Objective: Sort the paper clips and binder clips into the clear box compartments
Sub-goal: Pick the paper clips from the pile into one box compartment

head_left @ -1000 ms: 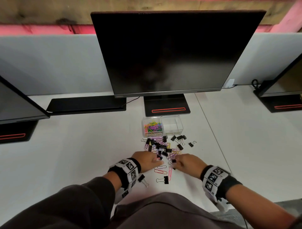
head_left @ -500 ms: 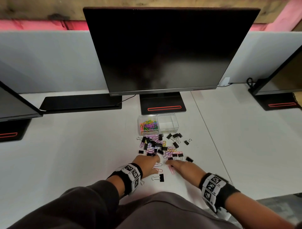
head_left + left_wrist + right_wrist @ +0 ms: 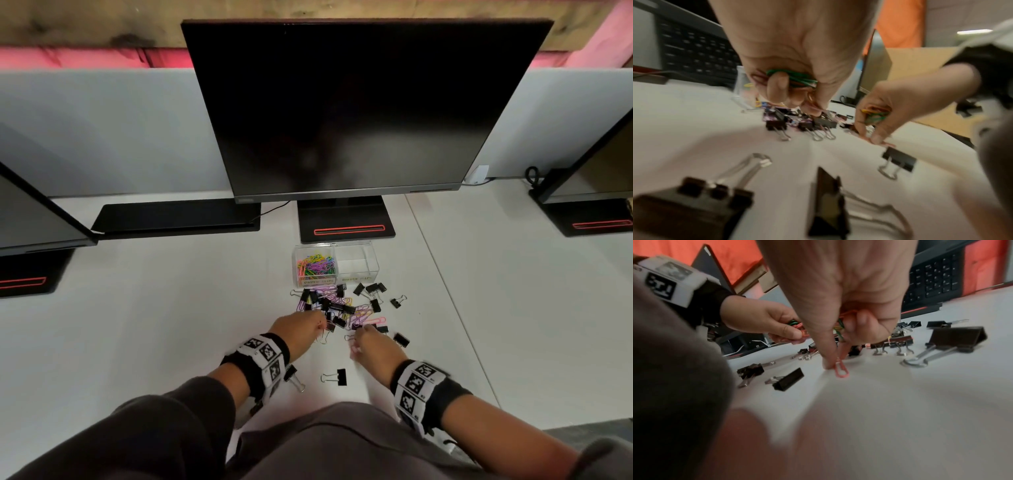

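A clear two-compartment box (image 3: pixel 373 270) stands on the white desk before the monitor stand. Its left compartment holds coloured paper clips (image 3: pixel 315 266); the right one looks bare. In front lies a mixed pile of black binder clips (image 3: pixel 337 306) and purple and pink paper clips (image 3: pixel 363 315). My left hand (image 3: pixel 303 330) sits at the pile's near left edge, fingers curled round a bunch of green and orange paper clips (image 3: pixel 797 79). My right hand (image 3: pixel 371 344) holds another bunch (image 3: pixel 839 325) and pinches a pink paper clip (image 3: pixel 841 370) against the desk.
Loose binder clips lie near my wrists (image 3: pixel 337 377), (image 3: pixel 294 377), and right of the pile (image 3: pixel 397 302). A monitor (image 3: pixel 359 109) rises behind the box on its stand (image 3: pixel 346 222). A keyboard (image 3: pixel 174 217) lies back left. Other monitors flank both sides.
Both hands slid slightly forward toward the pile. The pink paper clip that lay flat between the hands is now pinched by my right fingers.
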